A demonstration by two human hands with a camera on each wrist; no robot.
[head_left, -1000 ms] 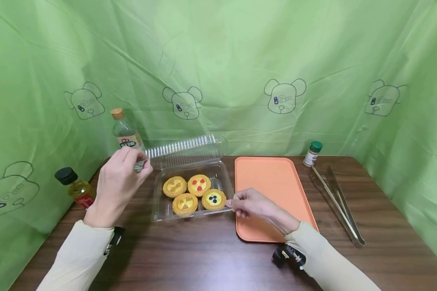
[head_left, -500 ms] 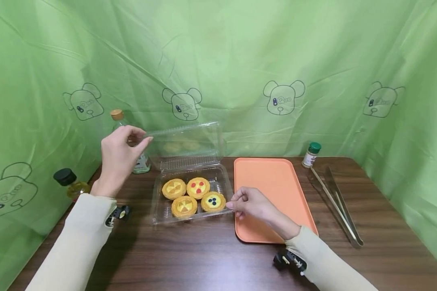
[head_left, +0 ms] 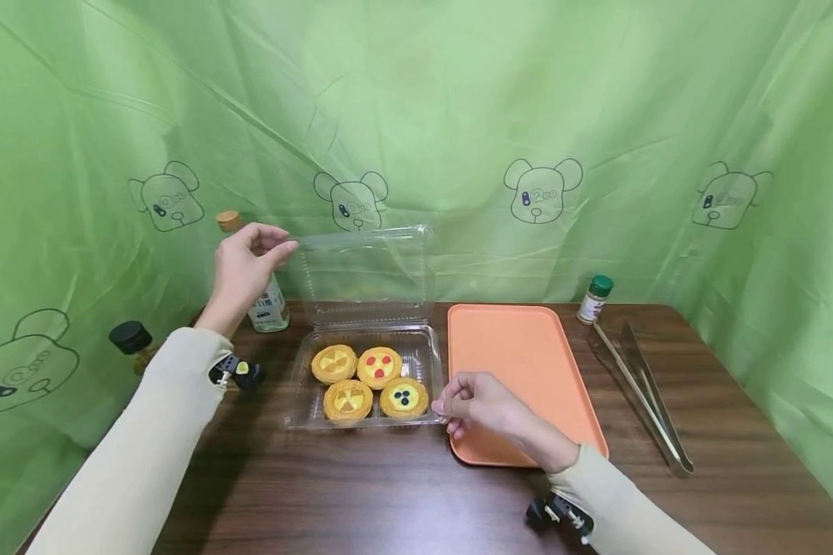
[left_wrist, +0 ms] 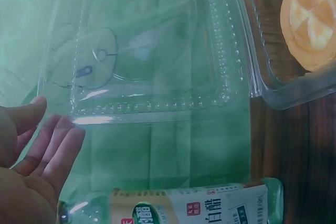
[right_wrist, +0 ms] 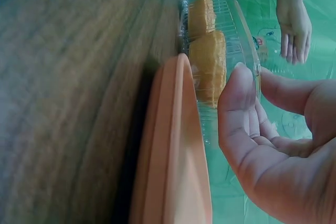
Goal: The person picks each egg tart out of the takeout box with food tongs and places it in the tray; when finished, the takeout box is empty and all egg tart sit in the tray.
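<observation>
A clear plastic clamshell container [head_left: 425, 366] lies on the table with several egg tarts in it. One tart [head_left: 379, 367] has red dots, another tart [head_left: 404, 397] has dark blue ones, and the others show pale wedges. Its clear lid [head_left: 364, 270] stands raised at the back, nearly upright. At the lid's upper left corner, my left hand [head_left: 245, 266] pinches the edge between thumb and fingers; the left wrist view shows thumb and fingertips [left_wrist: 76, 129] at that corner. My right hand [head_left: 482, 408] pinches the container's front right corner, thumb and forefinger on the rim [right_wrist: 257, 72].
Right of the container lies an orange tray [head_left: 514, 339], partly under my right hand. Metal tongs [head_left: 645, 393] and a green-capped spice jar [head_left: 595, 299] are farther right. Behind my left arm stand a vinegar bottle [head_left: 271, 308] and a black-capped bottle [head_left: 130, 337]. Green cloth hangs behind.
My left hand has risen and moved slightly right, swinging the lid from a low slant to nearly upright. The right hand stays at the container's corner.
</observation>
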